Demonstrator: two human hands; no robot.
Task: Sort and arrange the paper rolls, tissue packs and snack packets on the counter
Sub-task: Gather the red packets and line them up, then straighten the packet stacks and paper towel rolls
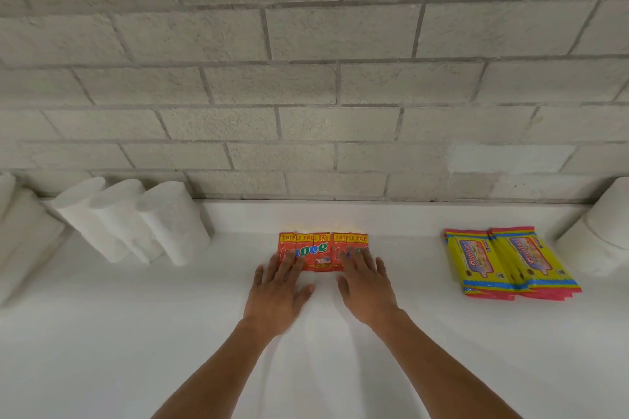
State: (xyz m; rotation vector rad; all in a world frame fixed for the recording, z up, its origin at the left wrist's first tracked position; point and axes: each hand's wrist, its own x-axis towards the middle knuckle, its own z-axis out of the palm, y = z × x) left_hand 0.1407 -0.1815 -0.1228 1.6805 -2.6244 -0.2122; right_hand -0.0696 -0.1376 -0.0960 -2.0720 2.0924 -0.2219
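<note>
Three white paper rolls (136, 221) are standing in a row against the back edge of the worktop (102, 333), toward its left end. Near the middle of the back edge, red snack packets (321, 250) are lying flat side by side. The left hand (277, 292) is resting with straight fingers on their left part, and the right hand (366, 286) is pressing flat on their right part. Yellow tissue packs (507, 264) are lying stacked toward the right end, with more paper rolls (602, 241) just beyond.
</note>
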